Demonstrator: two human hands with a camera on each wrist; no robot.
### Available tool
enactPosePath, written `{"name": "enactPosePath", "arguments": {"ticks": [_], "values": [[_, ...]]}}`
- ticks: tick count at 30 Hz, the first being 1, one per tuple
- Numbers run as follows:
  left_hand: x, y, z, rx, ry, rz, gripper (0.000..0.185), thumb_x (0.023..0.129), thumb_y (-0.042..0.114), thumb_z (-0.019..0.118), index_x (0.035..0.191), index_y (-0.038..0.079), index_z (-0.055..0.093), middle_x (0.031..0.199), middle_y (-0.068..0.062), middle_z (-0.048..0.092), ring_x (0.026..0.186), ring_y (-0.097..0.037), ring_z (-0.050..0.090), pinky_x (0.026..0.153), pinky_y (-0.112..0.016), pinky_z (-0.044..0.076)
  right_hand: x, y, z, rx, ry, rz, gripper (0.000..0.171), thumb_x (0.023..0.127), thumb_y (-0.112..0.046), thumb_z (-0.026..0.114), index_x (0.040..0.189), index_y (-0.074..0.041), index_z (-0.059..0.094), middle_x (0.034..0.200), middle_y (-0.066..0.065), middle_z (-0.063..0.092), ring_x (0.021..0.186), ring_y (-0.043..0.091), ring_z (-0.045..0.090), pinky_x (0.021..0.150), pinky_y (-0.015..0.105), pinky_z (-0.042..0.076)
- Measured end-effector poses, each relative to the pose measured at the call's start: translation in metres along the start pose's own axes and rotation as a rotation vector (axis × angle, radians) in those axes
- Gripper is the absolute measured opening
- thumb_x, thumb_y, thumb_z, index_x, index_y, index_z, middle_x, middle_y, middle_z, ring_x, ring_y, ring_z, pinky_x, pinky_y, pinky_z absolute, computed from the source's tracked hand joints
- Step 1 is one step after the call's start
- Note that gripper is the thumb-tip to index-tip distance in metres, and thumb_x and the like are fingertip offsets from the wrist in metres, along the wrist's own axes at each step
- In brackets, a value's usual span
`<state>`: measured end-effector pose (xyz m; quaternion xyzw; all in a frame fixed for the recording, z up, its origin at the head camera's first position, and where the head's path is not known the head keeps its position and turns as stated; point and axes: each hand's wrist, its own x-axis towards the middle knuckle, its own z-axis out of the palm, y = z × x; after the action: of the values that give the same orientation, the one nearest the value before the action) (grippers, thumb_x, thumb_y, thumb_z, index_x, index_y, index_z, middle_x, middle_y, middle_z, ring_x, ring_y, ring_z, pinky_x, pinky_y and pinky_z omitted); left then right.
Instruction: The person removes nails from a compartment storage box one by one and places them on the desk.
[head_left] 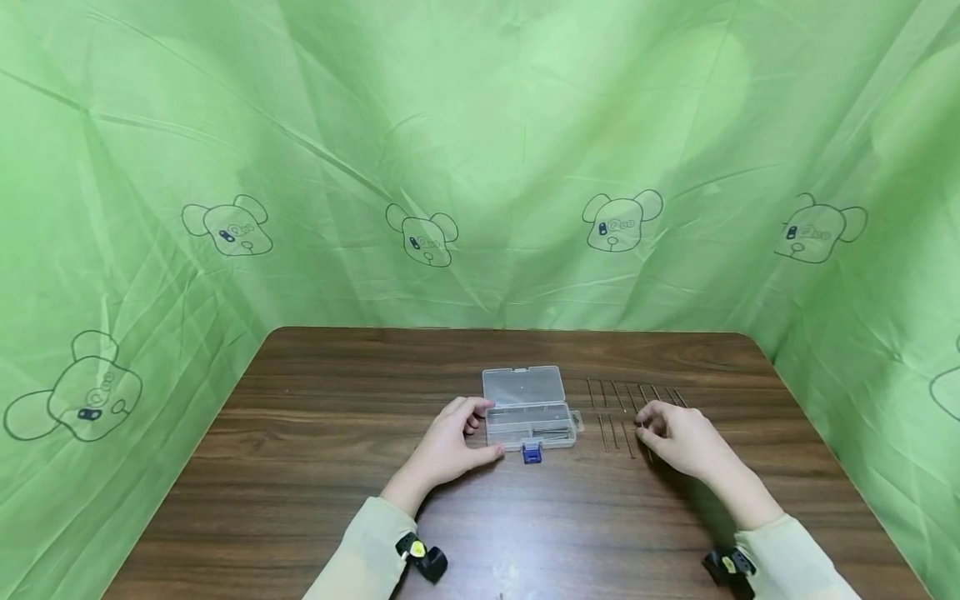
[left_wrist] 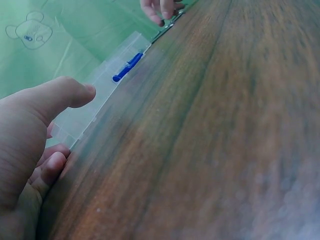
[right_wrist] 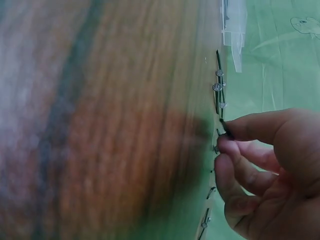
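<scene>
Beside box (head_left: 529,410), nails (head_left: 617,432), right hand (head_left: 678,437)

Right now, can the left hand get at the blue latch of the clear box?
Probably yes. The left hand already rests against the clear box, and the blue latch sits on the near edge just beside the thumb, with nothing between them.
</scene>
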<state>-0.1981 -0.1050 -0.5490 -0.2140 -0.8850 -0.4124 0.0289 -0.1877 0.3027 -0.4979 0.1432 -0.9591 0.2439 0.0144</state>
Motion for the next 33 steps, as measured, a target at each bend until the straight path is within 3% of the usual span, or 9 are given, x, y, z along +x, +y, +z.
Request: {"name": "enactPosePath", "arguments": {"ticks": [7,13,19,23,27,33], "values": [[0.0,0.0,0.0,0.008,0.002,-0.002,0.069,0.084,0.036,0.096,0.143,0.016,0.066,0.114,0.005,0.061,0.096,-0.01,0.057,0.088,-0.03,0.052,0.003,0.001,0.0,-0.007,-0.024,0.009,0.026,0.094,-0.015,0.084,0.112,-0.005,0.069,0.076,-0.01,0.068,0.066,0.008,0.059,0.063,0.038,0.049],[0.0,-0.002,0.0,0.001,0.007,0.003,0.069,0.084,0.037,0.096,0.142,0.016,0.066,0.115,0.005,0.061,0.095,-0.009,0.057,0.088,-0.03,0.053,0.006,0.0,-0.002,-0.02,-0.034,0.02,0.023,0.094,-0.018,0.085,0.105,-0.008,0.068,0.075,-0.01,0.068,0.066,0.01,0.059,0.064,0.039,0.049],[0.001,-0.003,0.001,0.005,0.003,0.007,0.069,0.084,0.037,0.096,0.143,0.016,0.066,0.114,0.006,0.06,0.095,-0.009,0.057,0.087,-0.029,0.052,0.012,-0.013,-0.013,-0.027,0.014,-0.006,0.025,0.094,-0.02,0.086,0.108,-0.006,0.07,0.079,-0.01,0.066,0.068,0.009,0.057,0.066,0.038,0.049],[0.001,-0.003,0.001,0.003,0.006,0.011,0.069,0.084,0.036,0.096,0.143,0.016,0.066,0.113,0.006,0.061,0.095,-0.009,0.057,0.087,-0.029,0.052,0.023,-0.035,-0.023,0.015,0.041,-0.077,0.023,0.096,-0.017,0.084,0.111,-0.006,0.071,0.084,-0.009,0.064,0.072,0.008,0.056,0.069,0.035,0.05],[0.0,-0.004,0.001,0.003,0.01,0.014,0.069,0.083,0.036,0.097,0.142,0.016,0.066,0.114,0.006,0.061,0.095,-0.009,0.057,0.087,-0.029,0.053,0.033,-0.063,-0.028,0.071,0.024,-0.172,0.027,0.097,-0.02,0.084,0.117,-0.007,0.072,0.095,-0.004,0.069,0.085,0.012,0.064,0.077,0.037,0.056],[0.001,-0.003,0.001,0.003,0.006,0.016,0.069,0.083,0.036,0.097,0.142,0.016,0.067,0.113,0.005,0.061,0.095,-0.009,0.057,0.087,-0.029,0.053,0.05,-0.095,-0.014,0.128,-0.025,-0.301,0.027,0.096,-0.018,0.085,0.118,-0.009,0.074,0.11,0.006,0.071,0.099,0.022,0.07,0.086,0.044,0.061]]}}
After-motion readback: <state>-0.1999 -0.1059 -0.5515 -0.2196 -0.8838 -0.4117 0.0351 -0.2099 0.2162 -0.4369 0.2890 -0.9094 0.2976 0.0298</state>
